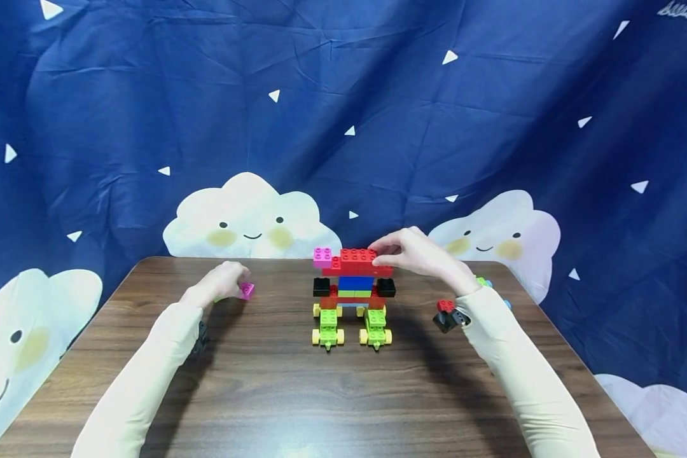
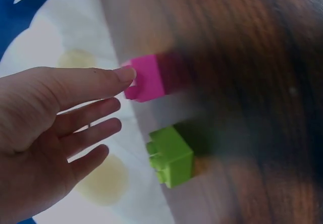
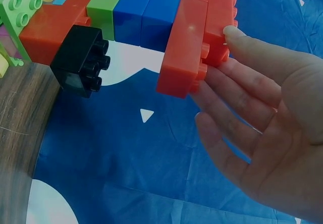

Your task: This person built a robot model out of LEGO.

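Near the table's middle stands a figure of stacked toy bricks, with blue bricks (image 1: 356,283) in its body and lime wheeled bases (image 1: 329,327) below. My right hand (image 1: 415,254) pinches the upper red brick (image 3: 219,24) at its right end, thumb over the studded side. A pink brick (image 1: 322,256) tops the left shoulder. Black bricks (image 3: 79,60) stick out lower down. Off to the left, my left hand (image 1: 223,280) hovers at a magenta brick (image 2: 146,77), thumb tip overlapping it and other visible fingers loose; the index finger is hidden. Beside it lies a lime brick (image 2: 174,158).
Red and black bricks (image 1: 446,317) lie by my right wrist. Green and blue pieces (image 1: 483,282) are partly hidden behind that forearm. The brown wooden table (image 1: 298,394) ends at a blue curtain (image 1: 343,127) printed with clouds.
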{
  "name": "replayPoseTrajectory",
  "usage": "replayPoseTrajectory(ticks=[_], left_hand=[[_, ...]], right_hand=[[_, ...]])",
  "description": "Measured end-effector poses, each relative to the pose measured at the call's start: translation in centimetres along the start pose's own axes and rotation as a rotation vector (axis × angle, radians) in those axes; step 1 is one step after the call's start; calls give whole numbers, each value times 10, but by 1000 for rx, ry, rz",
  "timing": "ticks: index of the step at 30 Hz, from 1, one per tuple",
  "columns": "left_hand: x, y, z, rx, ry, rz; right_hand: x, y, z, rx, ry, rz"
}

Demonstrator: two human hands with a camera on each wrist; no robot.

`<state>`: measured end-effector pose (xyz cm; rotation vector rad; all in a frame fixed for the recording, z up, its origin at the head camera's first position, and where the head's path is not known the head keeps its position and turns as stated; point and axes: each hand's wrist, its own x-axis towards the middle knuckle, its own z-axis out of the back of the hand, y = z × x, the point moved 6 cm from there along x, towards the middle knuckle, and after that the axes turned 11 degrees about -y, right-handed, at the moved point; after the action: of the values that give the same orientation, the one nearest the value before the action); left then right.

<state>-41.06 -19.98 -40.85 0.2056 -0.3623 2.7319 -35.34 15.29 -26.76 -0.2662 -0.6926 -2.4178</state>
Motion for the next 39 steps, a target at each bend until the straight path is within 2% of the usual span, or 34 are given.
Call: replayPoseTrajectory(ticks=[5,8,13,18,24,30,35,39], left_hand=[[0,0,-8,23,-23,-24],[2,0,-12,35,-56,-60],[1,-3,-11,39,-93,-102],[4,-8,-10,39,-74,-82],[7,-18,4,-17,-57,-80],[8,-35,29,-108,-94,-122],[9,-49,47,-214,-84,-152],[9,-55,60,-253,-93,-162]], right_hand=[[-1,-1,0,-10,3,-4],[0,-2,0,-6,3,-6],[2,2,1,-12,0,6],[2,3,1,-24,-3,28],[2,3,1,-21,-5,47],[1,5,2,-27,-2,73],[3,5,2,-22,1,73],[4,6,2,-17,-3,80]])
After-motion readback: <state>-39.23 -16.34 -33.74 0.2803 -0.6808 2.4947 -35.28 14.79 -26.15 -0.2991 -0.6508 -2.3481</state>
